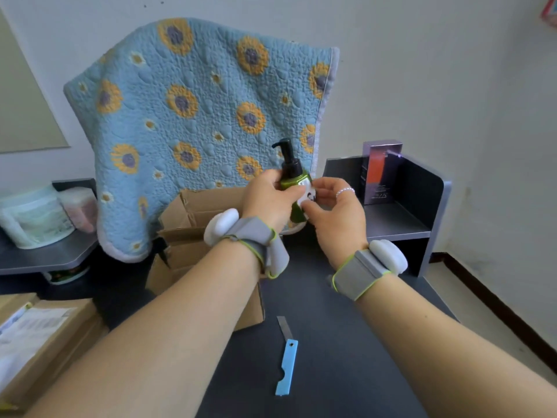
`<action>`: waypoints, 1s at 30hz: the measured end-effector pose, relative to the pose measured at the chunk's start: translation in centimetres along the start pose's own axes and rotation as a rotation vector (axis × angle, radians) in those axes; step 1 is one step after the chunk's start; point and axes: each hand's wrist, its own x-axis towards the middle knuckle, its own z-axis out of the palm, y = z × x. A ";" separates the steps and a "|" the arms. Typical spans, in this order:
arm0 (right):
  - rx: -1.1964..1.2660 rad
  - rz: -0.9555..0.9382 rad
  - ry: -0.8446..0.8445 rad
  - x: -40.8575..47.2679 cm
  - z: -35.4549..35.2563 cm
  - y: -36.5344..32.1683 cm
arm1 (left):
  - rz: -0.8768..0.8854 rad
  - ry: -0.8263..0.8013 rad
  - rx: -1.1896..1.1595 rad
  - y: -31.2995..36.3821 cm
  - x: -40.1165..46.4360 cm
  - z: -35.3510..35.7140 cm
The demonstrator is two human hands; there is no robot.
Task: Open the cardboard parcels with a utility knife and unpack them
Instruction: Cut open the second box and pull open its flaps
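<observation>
bottle: green pump bottle (294, 179) with a black pump head, held up in the air above the open cardboard parcel (193, 233), so it's already out of the box
left hand: left hand (268, 197) has its fingers wrapped round the bottle's body, just under the shoulder
right hand: right hand (334, 209) pinches at the white label on the bottle's front with thumb and fingertips, can't tell if it's peeling or just steadying
knife: blue utility knife (287, 357) lies on the dark desk (346, 342) near the person, blade out, nobody touching it
other parcel: sealed parcel (39, 339) with a shipping label sits at the left, still to be cut I'd guess
handling: smooth plastic, probably a bit slippery and bottom-heavy if full. Hold the body, not the pump neck, which looks like the weak spot
</observation>
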 end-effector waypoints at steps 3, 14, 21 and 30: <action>-0.088 0.039 0.049 1.5 -1.1 1.2 | -0.016 -0.050 0.083 0.1 2.0 2.9; -0.318 0.184 -0.059 5.9 -3.0 5.1 | -0.044 -0.157 0.342 -2.9 7.0 10.2; -0.300 0.207 -0.069 8.1 -2.7 6.0 | -0.065 -0.116 0.368 -3.2 9.2 12.0; -0.284 0.253 -0.074 8.4 -2.5 6.1 | -0.105 -0.111 0.254 -3.3 9.1 12.2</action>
